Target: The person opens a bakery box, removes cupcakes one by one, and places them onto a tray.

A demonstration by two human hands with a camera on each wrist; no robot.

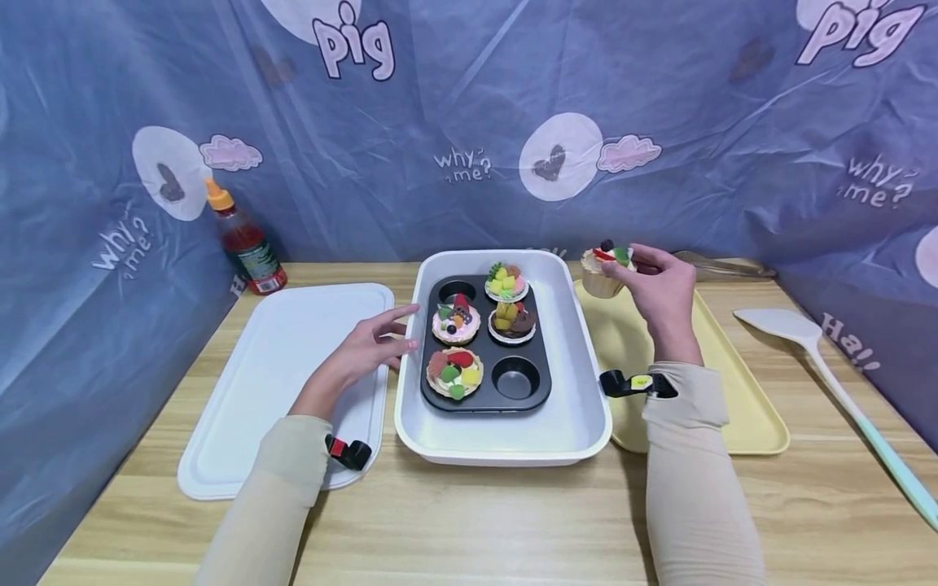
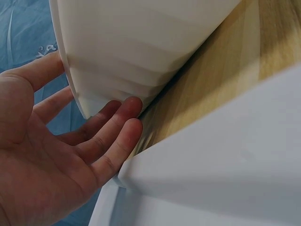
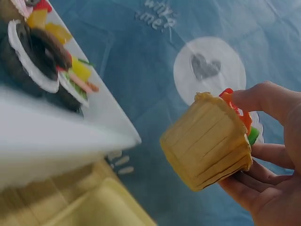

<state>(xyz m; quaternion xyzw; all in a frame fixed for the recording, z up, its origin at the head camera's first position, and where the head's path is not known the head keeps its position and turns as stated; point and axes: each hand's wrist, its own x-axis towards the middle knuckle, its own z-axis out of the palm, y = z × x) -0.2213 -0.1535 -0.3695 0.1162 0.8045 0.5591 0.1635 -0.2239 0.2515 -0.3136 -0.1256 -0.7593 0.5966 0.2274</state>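
My right hand (image 1: 667, 289) pinches a toy cupcake (image 1: 602, 285) with red, green and dark fruit on top, held up over the back of the yellow tray (image 1: 733, 407). Its ribbed, pale yellow case (image 3: 204, 143) is tilted in the right wrist view. My left hand (image 1: 370, 350) is at the left rim of a deep white basin (image 1: 506, 456), fingers extended along its outer wall. Inside the basin lies a dark muffin tin (image 1: 487, 402). It holds a pink-topped cake (image 1: 456, 323), a fruit-topped one (image 1: 455, 374), a chocolate one (image 1: 513, 323) and a yellow-and-green one (image 1: 506, 283).
A flat white tray (image 1: 286, 366) lies left of the basin, under my left forearm. Behind it stands a sauce bottle (image 1: 252, 248) with an orange cap. At the right are a long-handled spatula (image 1: 843, 382) and metal utensils (image 1: 721, 264). Blue printed cloth (image 1: 410, 187) hangs behind.
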